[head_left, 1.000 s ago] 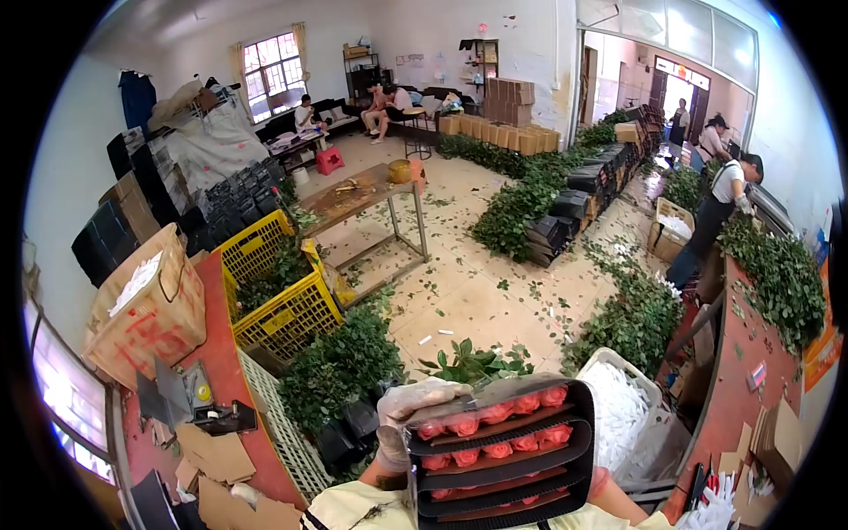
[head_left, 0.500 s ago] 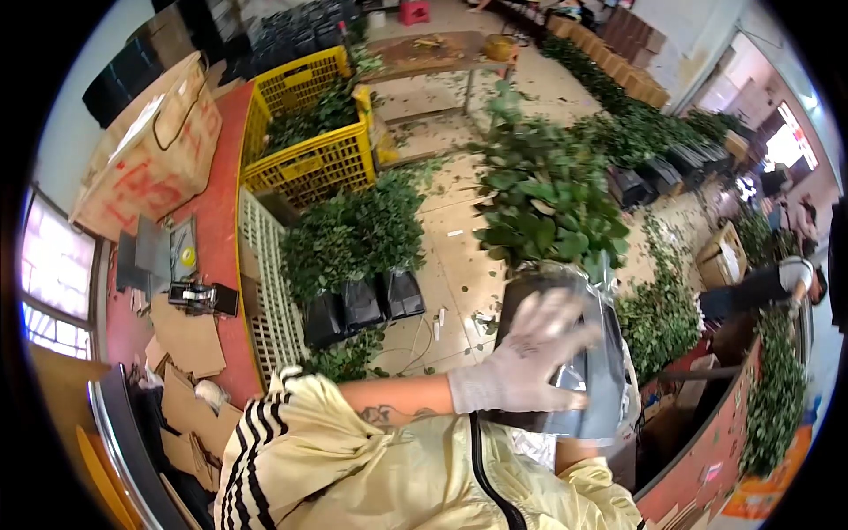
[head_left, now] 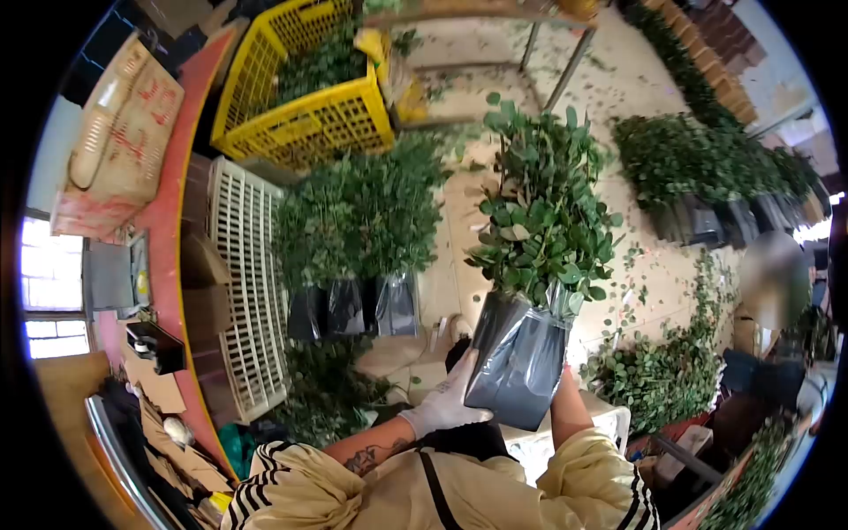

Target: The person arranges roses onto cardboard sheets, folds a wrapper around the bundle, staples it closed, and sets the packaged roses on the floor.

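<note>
A bundle of leafy green stems [head_left: 543,221] stands in a black plastic wrap [head_left: 517,362] in front of my body, leaves pointing away from me. My left hand [head_left: 446,397], in a pale glove, holds the wrap at its lower left side. My right forearm [head_left: 570,406] reaches up along the wrap's right side, and the fingers of my right hand are hidden behind it. To the left, more leafy bundles [head_left: 362,212] stand in black wraps [head_left: 344,307] on the floor.
A yellow crate [head_left: 309,124] with greenery is at the upper left, beside a white plastic lattice [head_left: 252,291]. Wrapped bundles [head_left: 715,168] line the right. Loose branches [head_left: 654,380] lie at lower right. A blurred person [head_left: 773,283] is at far right. A table [head_left: 477,11] stands ahead.
My left hand has moved from across the wrap's front to its lower left side. The bundle is now tilted, farther from my body. The view has shifted downward, and the bundles at left appear nearer.
</note>
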Action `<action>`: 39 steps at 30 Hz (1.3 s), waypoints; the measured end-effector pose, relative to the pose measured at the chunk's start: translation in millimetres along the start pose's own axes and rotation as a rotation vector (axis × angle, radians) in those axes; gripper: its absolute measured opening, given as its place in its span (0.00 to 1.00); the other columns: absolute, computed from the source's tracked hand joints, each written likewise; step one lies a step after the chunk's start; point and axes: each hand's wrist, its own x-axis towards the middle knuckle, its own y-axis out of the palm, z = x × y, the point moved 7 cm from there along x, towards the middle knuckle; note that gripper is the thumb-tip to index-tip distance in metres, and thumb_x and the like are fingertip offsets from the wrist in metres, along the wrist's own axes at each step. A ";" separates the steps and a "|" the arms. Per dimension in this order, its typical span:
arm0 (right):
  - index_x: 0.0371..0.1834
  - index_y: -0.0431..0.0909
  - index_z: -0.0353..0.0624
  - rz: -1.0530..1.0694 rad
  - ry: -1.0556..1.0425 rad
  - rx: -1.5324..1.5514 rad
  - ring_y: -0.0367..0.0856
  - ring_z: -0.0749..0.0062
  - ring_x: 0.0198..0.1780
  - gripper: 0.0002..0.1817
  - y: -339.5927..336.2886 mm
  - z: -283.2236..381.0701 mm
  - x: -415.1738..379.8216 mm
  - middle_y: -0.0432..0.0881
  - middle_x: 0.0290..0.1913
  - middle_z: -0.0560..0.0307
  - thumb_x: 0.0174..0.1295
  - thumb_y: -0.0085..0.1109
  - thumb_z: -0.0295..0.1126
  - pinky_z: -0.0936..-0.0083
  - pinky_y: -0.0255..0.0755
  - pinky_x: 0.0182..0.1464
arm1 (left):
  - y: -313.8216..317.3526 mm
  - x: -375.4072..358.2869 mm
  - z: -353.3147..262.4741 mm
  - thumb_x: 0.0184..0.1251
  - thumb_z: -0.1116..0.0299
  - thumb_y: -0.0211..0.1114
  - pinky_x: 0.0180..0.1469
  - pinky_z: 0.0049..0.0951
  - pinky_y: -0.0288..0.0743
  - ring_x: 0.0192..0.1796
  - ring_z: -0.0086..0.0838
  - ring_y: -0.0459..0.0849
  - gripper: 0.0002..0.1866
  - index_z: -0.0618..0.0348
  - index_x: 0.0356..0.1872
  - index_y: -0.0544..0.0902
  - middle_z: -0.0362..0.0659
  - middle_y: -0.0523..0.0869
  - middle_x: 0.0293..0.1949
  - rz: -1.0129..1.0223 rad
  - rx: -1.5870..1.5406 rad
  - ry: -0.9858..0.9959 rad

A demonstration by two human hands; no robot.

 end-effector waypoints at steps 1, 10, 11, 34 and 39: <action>0.53 0.70 0.33 0.035 -0.001 -0.009 0.69 0.49 0.57 0.17 16.0 -9.5 27.7 0.73 0.53 0.41 0.63 0.42 0.29 0.64 0.63 0.59 | -3.0 15.9 14.2 0.43 0.53 0.74 0.73 0.33 0.40 0.74 0.46 0.42 0.62 0.69 0.69 0.37 0.60 0.42 0.71 0.002 -0.051 -0.043; 0.53 0.69 0.32 0.209 0.035 -0.059 0.69 0.48 0.57 0.17 133.5 -85.3 154.3 0.73 0.52 0.40 0.64 0.40 0.29 0.63 0.63 0.59 | -23.7 99.0 127.6 0.42 0.55 0.75 0.73 0.36 0.41 0.74 0.48 0.42 0.63 0.68 0.70 0.38 0.60 0.43 0.71 -0.096 -0.056 -0.229; 0.53 0.69 0.32 0.220 0.040 -0.073 0.69 0.48 0.57 0.17 146.7 -95.0 165.6 0.73 0.52 0.40 0.64 0.40 0.29 0.63 0.63 0.59 | -23.4 107.6 146.5 0.42 0.55 0.75 0.73 0.36 0.41 0.74 0.48 0.42 0.63 0.68 0.70 0.38 0.60 0.43 0.71 -0.099 -0.076 -0.240; 0.65 0.63 0.41 0.167 0.222 0.287 0.65 0.48 0.64 0.31 314.7 -191.9 265.2 0.70 0.60 0.38 0.63 0.45 0.50 0.64 0.58 0.65 | 16.2 211.3 422.8 0.60 0.53 0.60 0.68 0.41 0.53 0.70 0.50 0.56 0.41 0.59 0.70 0.51 0.57 0.57 0.68 -0.351 0.132 -0.764; 0.46 0.77 0.36 0.333 0.581 0.283 0.77 0.63 0.40 0.24 197.5 -282.2 68.2 0.81 0.42 0.46 0.62 0.50 0.48 0.67 0.70 0.45 | 44.9 118.3 369.4 0.64 0.53 0.55 0.64 0.35 0.61 0.65 0.45 0.66 0.28 0.56 0.63 0.68 0.51 0.68 0.64 0.189 0.278 -0.477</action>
